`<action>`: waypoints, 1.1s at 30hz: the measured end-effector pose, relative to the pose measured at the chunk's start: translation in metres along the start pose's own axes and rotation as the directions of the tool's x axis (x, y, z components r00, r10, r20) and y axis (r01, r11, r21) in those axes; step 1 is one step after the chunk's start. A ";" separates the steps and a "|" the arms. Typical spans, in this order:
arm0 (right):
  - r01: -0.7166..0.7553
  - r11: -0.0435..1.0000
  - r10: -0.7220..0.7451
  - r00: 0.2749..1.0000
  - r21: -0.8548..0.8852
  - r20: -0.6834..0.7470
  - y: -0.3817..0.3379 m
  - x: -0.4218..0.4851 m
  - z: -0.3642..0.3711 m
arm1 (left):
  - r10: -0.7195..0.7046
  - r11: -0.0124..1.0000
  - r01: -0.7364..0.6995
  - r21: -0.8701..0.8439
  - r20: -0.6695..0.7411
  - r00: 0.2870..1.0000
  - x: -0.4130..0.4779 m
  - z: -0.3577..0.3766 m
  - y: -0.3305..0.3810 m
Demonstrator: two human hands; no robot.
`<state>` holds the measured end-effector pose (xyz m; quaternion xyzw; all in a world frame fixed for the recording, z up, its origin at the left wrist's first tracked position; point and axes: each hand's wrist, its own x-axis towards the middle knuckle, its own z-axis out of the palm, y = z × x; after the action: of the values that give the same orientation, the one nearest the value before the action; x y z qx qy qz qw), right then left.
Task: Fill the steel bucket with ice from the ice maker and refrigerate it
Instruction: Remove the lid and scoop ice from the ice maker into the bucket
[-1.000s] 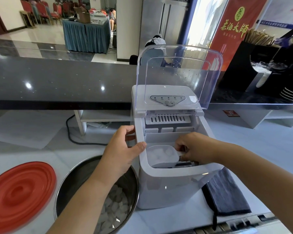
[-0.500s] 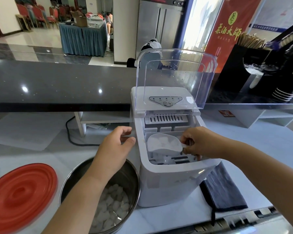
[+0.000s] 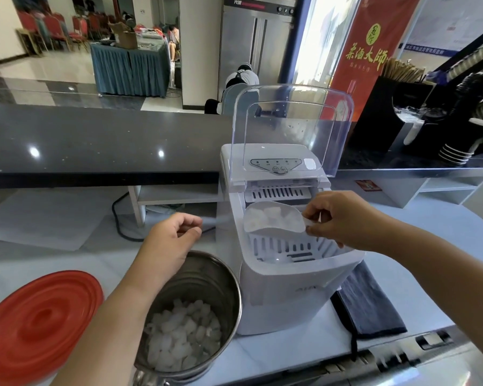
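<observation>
While the right hand (image 3: 343, 218) pinches the handle of a full scoop (image 3: 273, 220) over the open ice maker (image 3: 299, 282), the left hand (image 3: 170, 238) hovers, fingers loosely curled and holding nothing, above the bucket (image 3: 207, 280). The bucket, partly filled with ice (image 3: 184, 332), stands just beside the ice maker at its seven o'clock. A red lid (image 3: 39, 324) lies at the bucket's nine o'clock.

Steel bucket (image 3: 207, 280) part-full of ice (image 3: 179, 337)

Large yellow characters, read as "茶酒大師", are printed on the red banner (image 3: 371, 51); the smaller line beneath cannot be read. Faint lettering on the ice maker (image 3: 299, 285) and a label on the steel fridge (image 3: 251, 37) cannot be made out.
</observation>
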<state>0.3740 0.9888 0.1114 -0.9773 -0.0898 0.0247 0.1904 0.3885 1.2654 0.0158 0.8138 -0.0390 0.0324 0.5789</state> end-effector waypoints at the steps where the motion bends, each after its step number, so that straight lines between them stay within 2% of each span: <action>1: 0.005 1.000 -0.005 1.000 0.013 -0.014 -0.004 -0.002 -0.001 | -0.008 1.000 0.008 -0.010 0.004 1.000 -0.001 -0.003 -0.002; 5: 0.064 0.998 -0.064 0.995 -0.009 -0.071 -0.023 -0.011 0.003 | -0.042 0.999 0.042 0.003 0.028 0.999 -0.004 -0.019 -0.014; 10: 0.099 0.993 -0.094 0.992 0.057 -0.084 -0.046 -0.022 0.021 | -0.074 0.993 0.070 0.098 0.037 0.997 -0.004 -0.037 -0.035; 18: 0.089 0.995 -0.087 0.996 0.044 -0.036 -0.077 -0.039 0.062 | -0.116 0.993 0.115 0.014 0.087 0.989 -0.011 -0.048 -0.056; 23: 0.072 0.997 -0.072 0.997 -0.041 0.011 -0.092 -0.048 0.089 | -0.161 0.978 0.170 -0.117 0.080 0.984 -0.015 -0.049 -0.063; 26: 0.086 0.985 -0.079 0.996 -0.150 0.051 -0.107 -0.050 0.101 | -0.175 0.965 0.191 -0.178 0.100 0.979 -0.016 -0.049 -0.066; 33: 0.102 0.932 -0.050 0.986 -0.347 0.157 -0.128 -0.043 0.134 | -0.169 0.961 0.186 -0.206 0.097 0.981 -0.015 -0.049 -0.068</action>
<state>0.2994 1.1468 0.0363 -0.9869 -0.1443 0.0721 0.0050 0.3802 1.3338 -0.0336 0.7477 0.0083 -0.0558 0.6617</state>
